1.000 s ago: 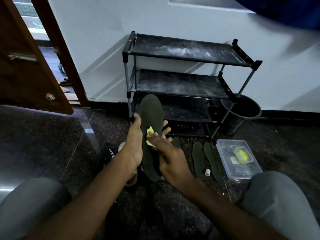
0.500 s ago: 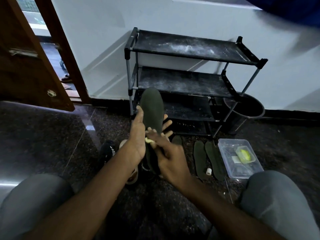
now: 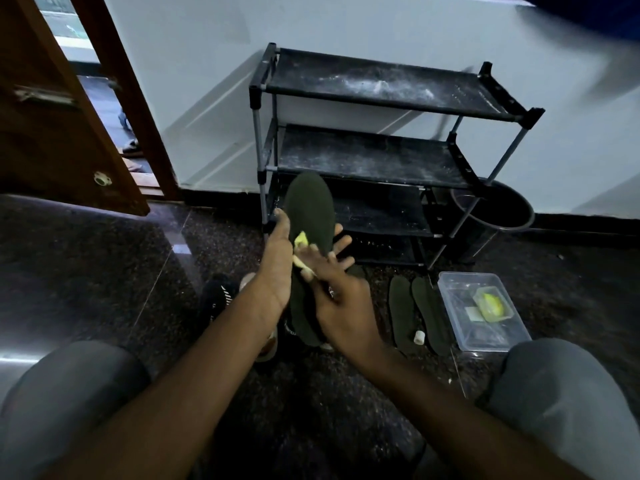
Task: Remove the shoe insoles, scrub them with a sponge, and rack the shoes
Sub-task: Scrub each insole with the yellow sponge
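The sponge (image 3: 302, 241) has slid back up the insole (image 3: 309, 206), pinched in the right grip (image 3: 341, 306). Beside it, the left grip (image 3: 277, 268) clasps the insole; the scrubbing looks unfinished.

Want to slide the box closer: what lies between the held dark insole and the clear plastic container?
Head view: two flat dark green insoles lie side by side on the floor, with a small white cylinder between their near ends.

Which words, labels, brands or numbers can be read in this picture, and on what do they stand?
No text is readable.
On the black shoe, white marks: too blurred to read.
In the clear container, a pale label: too small to read.
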